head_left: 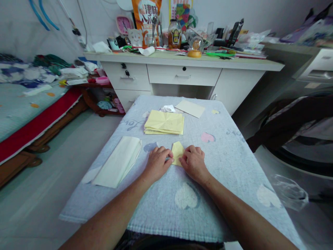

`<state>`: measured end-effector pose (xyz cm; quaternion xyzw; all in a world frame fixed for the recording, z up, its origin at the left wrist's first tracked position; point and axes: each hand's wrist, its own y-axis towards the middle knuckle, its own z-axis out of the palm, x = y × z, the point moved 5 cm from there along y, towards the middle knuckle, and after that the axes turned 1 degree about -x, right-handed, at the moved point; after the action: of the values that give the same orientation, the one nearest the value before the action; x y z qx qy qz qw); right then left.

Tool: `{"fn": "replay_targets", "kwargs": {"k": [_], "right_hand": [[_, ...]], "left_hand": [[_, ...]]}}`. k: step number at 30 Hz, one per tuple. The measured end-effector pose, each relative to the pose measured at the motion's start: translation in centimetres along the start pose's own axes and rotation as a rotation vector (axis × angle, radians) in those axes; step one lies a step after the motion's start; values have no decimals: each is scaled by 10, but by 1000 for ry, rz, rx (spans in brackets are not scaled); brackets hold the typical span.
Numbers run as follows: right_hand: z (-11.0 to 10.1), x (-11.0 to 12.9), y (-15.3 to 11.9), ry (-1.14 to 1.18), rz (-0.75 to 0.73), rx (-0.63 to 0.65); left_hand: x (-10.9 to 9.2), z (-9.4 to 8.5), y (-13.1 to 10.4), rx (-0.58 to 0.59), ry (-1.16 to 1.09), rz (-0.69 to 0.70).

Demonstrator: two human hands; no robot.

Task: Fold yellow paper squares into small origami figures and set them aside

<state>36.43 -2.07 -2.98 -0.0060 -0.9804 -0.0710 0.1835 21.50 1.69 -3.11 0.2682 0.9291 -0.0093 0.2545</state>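
Between my two hands lies a small folded piece of yellow paper [178,150], its far end narrowed by slanting folds. My left hand [159,161] is closed at the paper's left edge, thumb and fingertips pinched on it. From the other side, my right hand [194,162] presses its thumb and curled fingers on the right edge. Just beyond them rests a stack of creased yellow paper sheets [164,122]. A folded stack of whitish paper [118,161] lies to the left of my left hand.
The table wears a light blue cloth with hearts [229,177]. Toward its far edge are a pale card [190,108] and a crumpled white scrap [168,108]. Behind stands a cluttered white desk [166,76]; a bed [31,114] is left, a washing machine [293,104] right.
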Motion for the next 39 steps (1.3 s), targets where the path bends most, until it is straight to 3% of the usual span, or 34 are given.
{"fn": "replay_targets", "kwargs": {"k": [21, 39], "right_hand": [[-1, 0, -1, 35, 3, -38], [-1, -6, 0, 67, 21, -41]], "left_hand": [[-4, 1, 0, -24, 79, -32], [-5, 2, -1, 27, 87, -23]]}}
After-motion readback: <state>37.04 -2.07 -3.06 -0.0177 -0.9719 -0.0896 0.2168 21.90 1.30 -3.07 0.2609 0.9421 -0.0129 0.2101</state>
